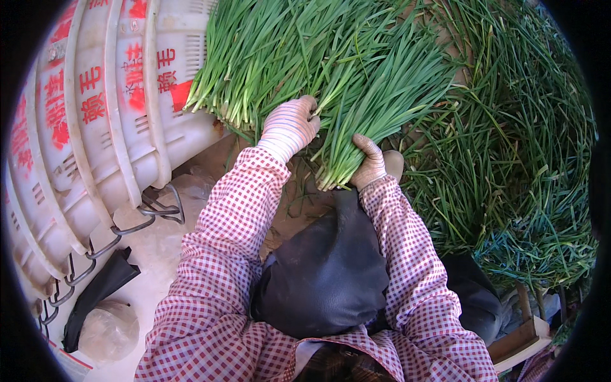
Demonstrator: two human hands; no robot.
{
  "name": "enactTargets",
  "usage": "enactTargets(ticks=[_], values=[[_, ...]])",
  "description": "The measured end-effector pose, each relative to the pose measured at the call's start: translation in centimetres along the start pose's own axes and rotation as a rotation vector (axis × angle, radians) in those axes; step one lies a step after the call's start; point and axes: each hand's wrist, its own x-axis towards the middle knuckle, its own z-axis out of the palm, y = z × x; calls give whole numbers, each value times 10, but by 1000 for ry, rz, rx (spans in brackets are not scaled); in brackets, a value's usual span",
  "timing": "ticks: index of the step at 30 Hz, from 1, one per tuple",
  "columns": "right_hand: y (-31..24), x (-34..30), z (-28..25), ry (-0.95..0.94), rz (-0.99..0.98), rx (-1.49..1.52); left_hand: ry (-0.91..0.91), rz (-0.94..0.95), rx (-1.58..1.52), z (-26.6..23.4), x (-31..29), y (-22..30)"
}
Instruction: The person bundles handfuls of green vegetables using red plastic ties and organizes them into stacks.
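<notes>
My right hand, bare or thinly gloved as far as I can tell, is closed around a bunch of garlic chives. Its pale cut ends point toward me and its green leaves fan out to the far right. To the left, my left hand wears a light striped glove. Its thumb and fingers are bent together at the stem ends of a few chives, beside the large chive pile. Those fingertips partly cover what they grip. The pile lies in a layer with its pale ends facing me.
A white slatted plastic basket with red markings lies along the left, above a metal chain. Loose, tangled green leaves heap up on the right. A dark cover lies over my lap. At lower right is a wooden piece.
</notes>
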Motion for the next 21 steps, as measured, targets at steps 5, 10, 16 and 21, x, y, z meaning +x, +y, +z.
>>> enactTargets(ticks=[5, 10, 16, 21], values=[[-10, 3, 18, -51, -41, -2, -24, 23, -1, 15, -15, 10], [-26, -18, 26, -96, -170, -168, -72, 113, -42, 46, -29, 40], [-53, -30, 7, -15, -72, -213, -202, 221, -108, 55, -43, 70], [-84, -44, 4, -68, 18, -190, -37, 282, -542, 48, -56, 50]])
